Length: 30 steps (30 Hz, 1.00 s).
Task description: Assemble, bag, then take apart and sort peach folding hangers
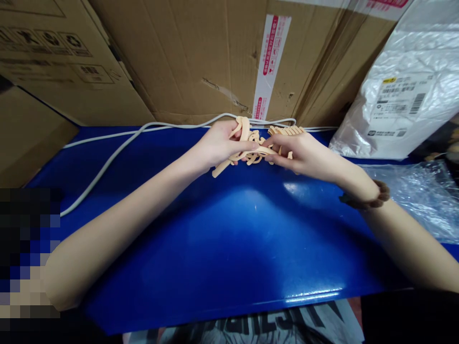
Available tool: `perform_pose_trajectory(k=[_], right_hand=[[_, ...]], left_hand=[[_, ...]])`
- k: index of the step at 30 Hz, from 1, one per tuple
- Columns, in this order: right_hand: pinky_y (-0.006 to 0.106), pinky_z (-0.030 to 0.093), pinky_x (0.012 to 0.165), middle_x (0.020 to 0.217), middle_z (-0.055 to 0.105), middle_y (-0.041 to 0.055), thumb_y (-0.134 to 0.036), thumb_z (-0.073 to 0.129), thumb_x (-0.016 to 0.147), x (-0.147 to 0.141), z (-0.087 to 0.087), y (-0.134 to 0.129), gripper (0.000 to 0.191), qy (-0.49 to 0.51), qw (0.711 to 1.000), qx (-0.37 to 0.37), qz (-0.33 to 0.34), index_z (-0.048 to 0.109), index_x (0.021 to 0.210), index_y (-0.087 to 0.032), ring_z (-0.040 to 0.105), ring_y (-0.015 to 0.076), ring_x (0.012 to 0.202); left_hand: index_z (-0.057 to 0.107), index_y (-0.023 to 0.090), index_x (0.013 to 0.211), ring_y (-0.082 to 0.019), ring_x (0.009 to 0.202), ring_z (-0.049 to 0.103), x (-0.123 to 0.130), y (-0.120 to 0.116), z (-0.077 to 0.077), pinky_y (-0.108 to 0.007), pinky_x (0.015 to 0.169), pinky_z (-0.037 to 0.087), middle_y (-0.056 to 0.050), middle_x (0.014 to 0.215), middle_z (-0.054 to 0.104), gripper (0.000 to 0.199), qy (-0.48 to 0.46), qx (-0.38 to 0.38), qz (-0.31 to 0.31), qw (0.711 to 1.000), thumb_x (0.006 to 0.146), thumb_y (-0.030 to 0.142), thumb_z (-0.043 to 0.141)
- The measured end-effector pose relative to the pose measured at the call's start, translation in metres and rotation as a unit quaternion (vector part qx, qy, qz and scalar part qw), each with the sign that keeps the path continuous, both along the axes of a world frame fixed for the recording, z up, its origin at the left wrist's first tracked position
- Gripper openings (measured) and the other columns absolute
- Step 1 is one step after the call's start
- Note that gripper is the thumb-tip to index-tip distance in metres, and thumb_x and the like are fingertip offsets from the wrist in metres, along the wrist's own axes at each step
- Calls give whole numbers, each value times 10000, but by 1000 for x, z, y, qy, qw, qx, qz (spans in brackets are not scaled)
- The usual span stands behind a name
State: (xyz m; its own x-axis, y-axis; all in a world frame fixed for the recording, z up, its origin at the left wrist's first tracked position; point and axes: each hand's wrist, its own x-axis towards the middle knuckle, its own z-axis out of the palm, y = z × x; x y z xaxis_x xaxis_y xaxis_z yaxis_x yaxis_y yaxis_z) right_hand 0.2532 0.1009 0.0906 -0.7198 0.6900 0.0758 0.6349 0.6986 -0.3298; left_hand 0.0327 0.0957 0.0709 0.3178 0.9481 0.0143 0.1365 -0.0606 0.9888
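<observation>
My left hand (223, 140) is closed around several beige, flat, bendy strips (244, 128), and one loose end sticks out below its fingers. Between thumb and fingers, my right hand (299, 152) pinches the end of a beige strip (264, 150) that stretches across from the left hand. Behind and between the hands lies a tangled pile of curled strips (255, 137) in the same beige. Just above the right hand, a row of similar pieces (287, 130) lies side by side. The fingers partly hide the strips, and I cannot tell their material.
Under the hands is a glossy blue tabletop (229, 248). Cardboard boxes (201, 57) stand along the back and left. A white cable (118, 160) runs along the back. At the right are a white plastic mailer (398, 95) and clear plastic wrap (423, 196).
</observation>
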Motion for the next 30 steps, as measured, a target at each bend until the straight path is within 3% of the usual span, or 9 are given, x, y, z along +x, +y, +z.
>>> perform_pose_trajectory(k=[5,9,15,19,21,23,25,27,30], right_hand=[[303,418,692,861,725,55,-394,578,970,6,2,8,281,9,993,39,-112,701,1094,-173,619,179,704],[361,468,767,1001,759,138,-334,591,951,19,-6,28,363,-54,949,80,-300,711,1231,-135,688,268,878],[465,505,822,1073,753,213,-401,491,998,30,-26,47,416,-131,900,82,-407,759,1170,-133,693,366,1010],[438,482,788,1009,754,192,-548,400,1034,22,-22,38,544,-91,912,107,-385,716,1271,-174,683,353,979],[389,457,749,898,737,141,-571,400,1037,14,-15,29,531,-31,931,125,-341,721,1209,-185,671,298,888],[334,428,692,785,685,77,-619,406,1032,2,-10,17,530,56,965,81,-245,724,1017,-194,628,220,771],[298,403,631,729,631,35,-707,427,997,-13,-8,4,579,153,980,-28,-127,670,856,-201,569,163,685],[281,390,587,722,607,14,-750,495,947,-26,-9,-7,570,238,963,-109,-71,629,829,-208,533,139,647],[268,408,571,733,612,7,-687,603,921,-35,-10,-15,476,311,933,-159,-88,600,844,-218,539,137,645]], left_hand=[[496,194,755,-91,482,552,-1,3,0,-199,474,451,40,603,550,255,-28,0,78,997,951,220,657],[472,201,800,-92,521,551,1,6,0,-215,538,496,42,659,510,243,-91,-50,119,987,1040,236,488],[529,188,780,-95,567,542,0,7,-7,-197,569,436,23,678,557,234,-63,-54,75,994,1011,223,544],[571,180,801,-103,615,570,0,4,-9,-201,602,441,5,725,616,205,-50,-26,54,997,990,253,600],[579,174,814,-102,624,578,0,2,-7,-205,616,453,2,739,630,174,-63,-15,57,996,974,229,617],[585,176,806,-98,611,576,1,1,-5,-204,604,459,6,725,632,169,-64,-3,64,996,942,231,668],[584,180,780,-97,594,582,2,-2,-4,-197,577,459,16,689,631,209,-58,8,61,996,885,249,751],[591,174,778,-109,620,626,6,-6,-4,-195,591,484,20,679,646,236,-51,17,41,998,832,250,808],[607,158,858,-135,719,706,13,-15,-1,-212,686,545,15,746,694,160,-53,19,2,998,847,170,767]])
